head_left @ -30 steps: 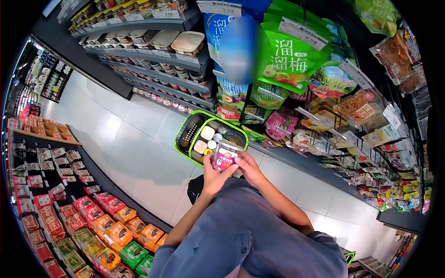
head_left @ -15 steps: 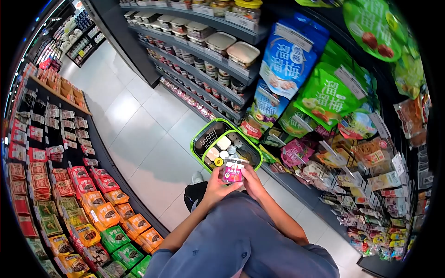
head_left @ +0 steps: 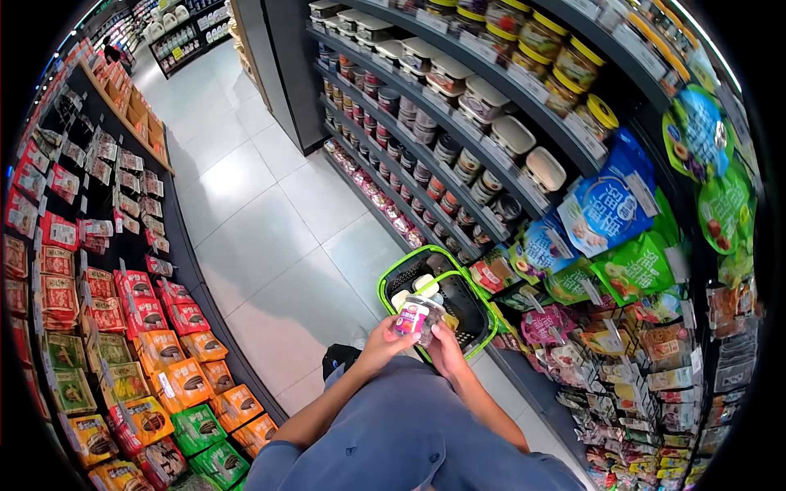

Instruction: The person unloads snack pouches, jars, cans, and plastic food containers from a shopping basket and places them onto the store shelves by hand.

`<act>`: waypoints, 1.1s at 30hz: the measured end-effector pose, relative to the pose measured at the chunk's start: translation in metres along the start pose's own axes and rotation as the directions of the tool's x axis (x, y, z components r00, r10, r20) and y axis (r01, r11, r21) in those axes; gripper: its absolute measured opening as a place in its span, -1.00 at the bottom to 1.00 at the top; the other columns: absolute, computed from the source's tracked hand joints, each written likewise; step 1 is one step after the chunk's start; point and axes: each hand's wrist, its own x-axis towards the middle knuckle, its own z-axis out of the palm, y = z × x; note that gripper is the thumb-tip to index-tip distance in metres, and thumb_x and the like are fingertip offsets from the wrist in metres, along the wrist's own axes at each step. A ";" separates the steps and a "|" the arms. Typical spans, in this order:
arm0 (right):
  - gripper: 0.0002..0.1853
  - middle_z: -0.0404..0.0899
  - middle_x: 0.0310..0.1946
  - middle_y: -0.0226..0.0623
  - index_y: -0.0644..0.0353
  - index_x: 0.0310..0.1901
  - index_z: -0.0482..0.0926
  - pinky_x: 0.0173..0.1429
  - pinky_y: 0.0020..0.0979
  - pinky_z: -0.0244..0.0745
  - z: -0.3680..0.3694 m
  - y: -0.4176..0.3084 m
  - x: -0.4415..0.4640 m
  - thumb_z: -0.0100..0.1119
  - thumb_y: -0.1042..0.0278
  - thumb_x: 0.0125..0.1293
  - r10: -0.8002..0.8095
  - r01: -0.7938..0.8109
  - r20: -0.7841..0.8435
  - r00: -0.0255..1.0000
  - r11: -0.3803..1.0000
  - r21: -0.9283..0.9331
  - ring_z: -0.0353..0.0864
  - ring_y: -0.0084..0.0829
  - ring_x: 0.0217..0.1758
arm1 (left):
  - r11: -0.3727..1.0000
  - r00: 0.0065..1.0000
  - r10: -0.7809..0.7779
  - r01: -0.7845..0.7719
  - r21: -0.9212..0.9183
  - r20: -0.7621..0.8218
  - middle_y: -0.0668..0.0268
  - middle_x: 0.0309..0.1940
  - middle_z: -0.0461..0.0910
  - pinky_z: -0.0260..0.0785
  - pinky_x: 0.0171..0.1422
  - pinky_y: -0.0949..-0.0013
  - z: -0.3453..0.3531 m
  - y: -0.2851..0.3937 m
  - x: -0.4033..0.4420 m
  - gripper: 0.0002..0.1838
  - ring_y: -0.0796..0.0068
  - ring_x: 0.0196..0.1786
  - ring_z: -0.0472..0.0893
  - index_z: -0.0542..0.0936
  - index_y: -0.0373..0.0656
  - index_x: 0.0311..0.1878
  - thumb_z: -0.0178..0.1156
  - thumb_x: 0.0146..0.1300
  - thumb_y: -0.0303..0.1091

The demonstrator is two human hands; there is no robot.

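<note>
A small clear plastic jar with a purple and red label (head_left: 413, 317) is held between my two hands at waist height. My left hand (head_left: 383, 345) wraps its near left side, fingers curled round it. On the right side, the fingers of my right hand (head_left: 445, 348) grip the same jar. Just beyond it stands a black shopping basket with a bright green rim (head_left: 396, 270). Pale lidded containers (head_left: 426, 285) lie inside the basket, and the jar and my hands hide part of its contents.
Dark shelves on the far right carry rows of jars and white-lidded tubs (head_left: 512, 136). Blue snack bags (head_left: 606, 209) and green bags (head_left: 639, 266) hang at the right. Packaged snacks (head_left: 162, 350) fill a rack on the left. A tiled aisle floor (head_left: 254, 237) runs between them.
The view has swung, so the basket and shelves sit differently in frame. Both hands still hold the jar, now tilted so its clear side shows more.
</note>
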 end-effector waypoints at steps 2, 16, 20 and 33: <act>-0.42 0.43 0.30 -0.20 0.25 0.39 0.27 0.49 -0.19 0.22 0.013 0.011 0.015 0.08 0.15 0.44 -0.009 0.008 -0.025 1.000 0.999 -0.031 0.41 -0.30 0.36 | 0.997 0.998 -0.062 0.062 -0.039 -0.015 0.11 0.14 0.52 0.44 0.28 0.34 -0.021 0.013 0.003 -0.19 0.40 0.17 0.57 0.26 -0.46 0.36 0.49 0.14 -0.40; -0.38 0.43 0.25 -0.22 0.18 0.41 0.18 0.41 -0.22 0.33 0.092 0.028 0.082 0.17 0.28 0.40 -0.020 -0.003 -0.096 0.995 0.973 -0.232 0.45 -0.34 0.31 | 0.981 0.996 0.021 -0.005 0.193 -0.082 0.14 0.15 0.47 0.41 0.29 0.31 -0.108 0.043 0.030 -0.16 0.34 0.17 0.53 0.30 -0.40 0.34 0.48 0.16 -0.12; -0.13 0.36 0.29 -0.17 0.19 0.47 0.09 0.45 -0.28 0.28 0.106 0.038 0.111 0.42 0.38 0.22 -0.153 0.138 0.047 0.987 0.663 -0.736 0.37 -0.34 0.37 | 0.994 0.967 0.090 -0.073 0.079 -0.237 0.18 0.12 0.52 0.45 0.26 0.28 -0.114 0.076 0.034 -0.30 0.37 0.18 0.55 0.31 -0.36 0.28 0.41 0.24 -0.18; -0.30 0.46 0.04 -0.22 0.29 0.24 0.46 0.00 -0.47 0.54 0.194 -0.038 0.266 0.52 0.53 0.01 -0.303 0.567 0.480 0.823 0.406 -0.716 0.56 -0.47 -0.15 | 0.743 0.991 0.083 -0.129 -0.657 -0.100 0.04 -0.04 0.66 0.50 0.14 0.09 -0.200 0.178 0.141 -0.12 0.11 -0.06 0.68 0.54 -0.30 0.17 -0.08 0.27 0.44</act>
